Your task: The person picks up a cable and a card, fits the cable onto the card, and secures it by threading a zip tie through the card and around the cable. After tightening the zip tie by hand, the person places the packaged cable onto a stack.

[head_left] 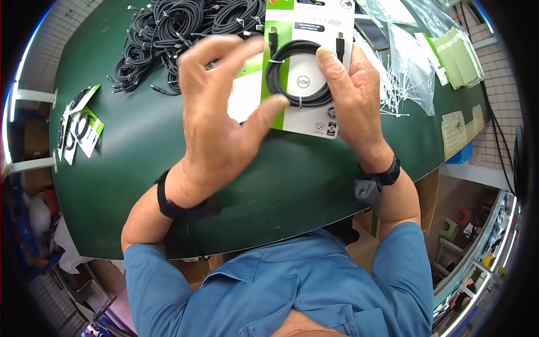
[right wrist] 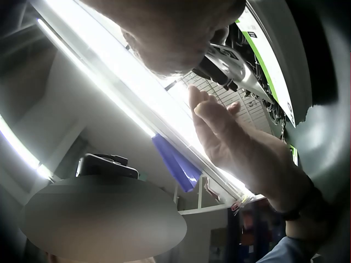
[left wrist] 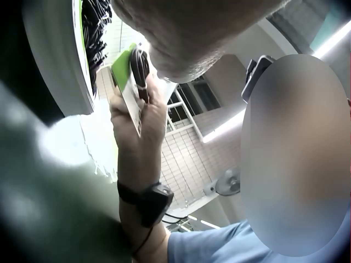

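Observation:
A white and green card (head_left: 303,121) carries a coiled black cable (head_left: 275,78) with its two plugs upward. My right hand (head_left: 359,101) pinches the card's right side, its thumb lying over the coil. The left wrist view shows the right hand (left wrist: 140,129) gripping the card (left wrist: 122,70) with the cable (left wrist: 140,68) on its face. My left hand (head_left: 216,118), partly blurred, is raised at the card's left with fingers spread and slightly bent. Its thumb tip overlaps the coil's lower left; contact is unclear. In the right wrist view the left hand (right wrist: 241,142) holds nothing visible.
Bundled black cables (head_left: 177,19) pile at the table's back left. Several carded cables (head_left: 87,132) lie at the left edge. A white and green sheet (head_left: 245,92) lies behind the hands. White zip ties (head_left: 393,92), plastic bags (head_left: 412,67) and green packaging (head_left: 457,56) are at right.

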Demonstrator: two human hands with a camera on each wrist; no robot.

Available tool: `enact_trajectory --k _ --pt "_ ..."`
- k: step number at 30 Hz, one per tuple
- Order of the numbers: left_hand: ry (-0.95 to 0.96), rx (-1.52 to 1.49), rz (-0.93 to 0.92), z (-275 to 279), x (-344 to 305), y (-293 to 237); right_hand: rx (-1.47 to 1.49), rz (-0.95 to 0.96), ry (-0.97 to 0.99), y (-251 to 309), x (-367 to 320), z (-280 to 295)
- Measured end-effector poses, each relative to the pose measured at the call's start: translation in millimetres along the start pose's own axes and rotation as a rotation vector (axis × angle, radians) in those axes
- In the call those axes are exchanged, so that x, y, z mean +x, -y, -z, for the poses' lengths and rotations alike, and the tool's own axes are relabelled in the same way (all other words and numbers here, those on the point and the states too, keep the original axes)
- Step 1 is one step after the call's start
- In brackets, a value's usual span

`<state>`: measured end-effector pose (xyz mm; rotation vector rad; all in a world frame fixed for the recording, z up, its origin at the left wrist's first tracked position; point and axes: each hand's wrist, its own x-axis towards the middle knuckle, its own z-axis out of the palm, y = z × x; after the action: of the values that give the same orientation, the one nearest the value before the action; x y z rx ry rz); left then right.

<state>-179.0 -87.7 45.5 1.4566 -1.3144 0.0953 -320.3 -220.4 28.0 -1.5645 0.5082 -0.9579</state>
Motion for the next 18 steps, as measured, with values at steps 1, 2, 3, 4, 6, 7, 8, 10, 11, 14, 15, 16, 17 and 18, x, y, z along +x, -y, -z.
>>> enact_trajectory --k 1,2,3,4,6,7,8,10,11,14,15,16,17,18 --pt "0.103 0.122 -0.110 5.8 -1.2 -3.0 -0.007 0.021 -0.025 -0.8 -1.6 -3.2" --pt "0.208 0.243 -0.215 7.6 -2.8 -4.2 -0.015 0.038 -0.049 -0.9 -4.1 -6.0" --pt "0.206 0.237 -0.209 4.8 -5.1 -4.6 -0.022 0.033 -0.047 0.2 -7.2 -9.0" --pt "0.191 0.240 -0.254 -0.4 -7.6 -4.9 -0.016 0.054 -0.047 1.7 -9.7 -12.6" --pt "0.158 0.253 -0.347 -10.2 -12.0 -3.6 0.001 0.102 -0.045 4.5 -13.3 -18.4" --pt "0.154 0.255 -0.342 -13.8 -14.4 -0.3 0.001 0.101 -0.039 5.5 -15.4 -19.8" --pt "0.119 0.226 -0.360 -18.0 -17.0 4.8 0.015 0.098 -0.051 6.4 -17.4 -21.2" --pt "0.049 0.167 -0.396 -23.1 -21.0 11.6 0.044 0.092 -0.074 8.0 -19.6 -23.3" --pt "0.047 0.168 -0.395 -23.2 -21.8 11.4 0.043 0.093 -0.071 7.2 -20.3 -23.8" --pt "0.111 0.116 -0.278 -22.5 -23.1 8.1 -0.032 0.097 -0.085 -0.2 -21.8 -23.6" --pt "0.099 0.119 -0.287 -22.0 -22.8 7.3 -0.034 0.111 -0.080 -0.6 -21.4 -22.8" --pt "0.127 0.111 -0.275 -20.9 -23.5 6.2 -0.053 0.099 -0.062 0.5 -22.8 -21.5" --pt "0.151 0.106 -0.265 -19.4 -23.1 5.2 -0.073 0.092 -0.042 2.2 -23.4 -19.9" --pt "0.172 0.102 -0.257 -17.6 -20.5 4.3 -0.093 0.088 -0.021 3.9 -21.9 -18.5"
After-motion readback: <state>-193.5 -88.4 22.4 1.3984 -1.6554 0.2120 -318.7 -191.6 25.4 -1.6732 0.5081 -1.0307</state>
